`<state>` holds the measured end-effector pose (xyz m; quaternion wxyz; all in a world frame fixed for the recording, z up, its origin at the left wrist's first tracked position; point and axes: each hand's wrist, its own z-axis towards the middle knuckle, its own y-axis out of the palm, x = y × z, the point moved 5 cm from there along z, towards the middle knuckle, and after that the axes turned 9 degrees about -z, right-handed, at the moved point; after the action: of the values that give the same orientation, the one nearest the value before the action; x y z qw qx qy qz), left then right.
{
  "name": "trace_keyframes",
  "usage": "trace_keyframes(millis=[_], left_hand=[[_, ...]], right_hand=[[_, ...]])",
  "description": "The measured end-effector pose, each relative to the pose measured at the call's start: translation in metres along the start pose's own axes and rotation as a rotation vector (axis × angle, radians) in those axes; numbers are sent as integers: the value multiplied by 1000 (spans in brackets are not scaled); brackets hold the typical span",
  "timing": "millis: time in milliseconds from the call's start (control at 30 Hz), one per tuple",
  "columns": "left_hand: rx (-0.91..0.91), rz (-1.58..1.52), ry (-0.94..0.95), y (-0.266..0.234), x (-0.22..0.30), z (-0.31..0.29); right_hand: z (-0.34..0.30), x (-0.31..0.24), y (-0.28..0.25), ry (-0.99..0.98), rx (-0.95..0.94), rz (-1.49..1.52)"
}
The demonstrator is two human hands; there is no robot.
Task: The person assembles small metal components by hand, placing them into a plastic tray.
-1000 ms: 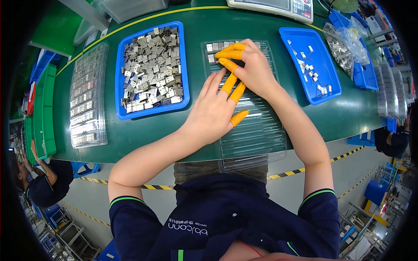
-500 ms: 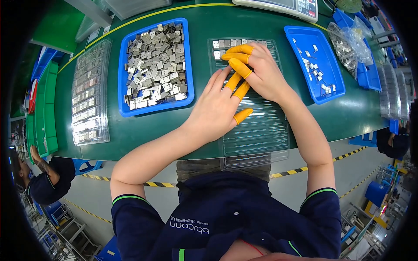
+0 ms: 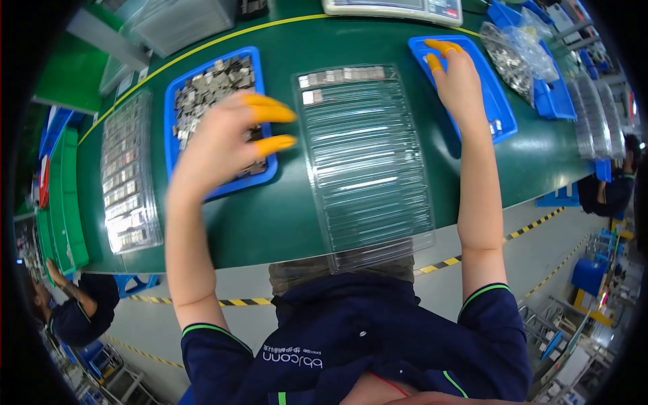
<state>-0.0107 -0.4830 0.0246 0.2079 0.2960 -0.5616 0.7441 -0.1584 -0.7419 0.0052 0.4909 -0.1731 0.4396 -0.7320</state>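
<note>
My left hand, smeared by motion, hangs over the right side of a blue tray heaped with small silvery metal connector shells. Its thumb and fingers, in yellow finger cots, are spread with nothing visible between them. Over the far part of a second blue tray, my right hand reaches down with thumb and forefinger apart. That hand hides most of the small white-and-metal pieces there. Between the hands lies a clear ridged plastic tray. Connector shells line its far row, with a few at the second row's left end.
Another clear tray, filled with rows of parts, lies at the left beside a green bin. A white scale stands at the back. Bagged parts and stacked clear trays are at the right. Another person sits at far left.
My hands were together over the far end of the clear tray and have parted. The left has swung to the heaped blue tray, the right to the other blue tray. The view has shifted slightly.
</note>
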Motion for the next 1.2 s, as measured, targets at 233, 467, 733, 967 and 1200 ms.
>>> trace_keyframes(millis=[233,467,733,967,1200], left_hand=[[-138,-154,-283,-16,-22,-11],[-129,-166,-422,-8,-25,-22],[-102,-171,-431,-5,-36,-18],[-112,-185,-410,-3,-34,-15],[-16,-152,-341,-2,-38,-14]], right_hand=[[-15,51,25,164,-321,-26],[-17,38,16,275,-396,-21],[-16,36,19,297,-277,17],[-14,38,21,354,-277,-36],[-10,46,15,413,-111,33]])
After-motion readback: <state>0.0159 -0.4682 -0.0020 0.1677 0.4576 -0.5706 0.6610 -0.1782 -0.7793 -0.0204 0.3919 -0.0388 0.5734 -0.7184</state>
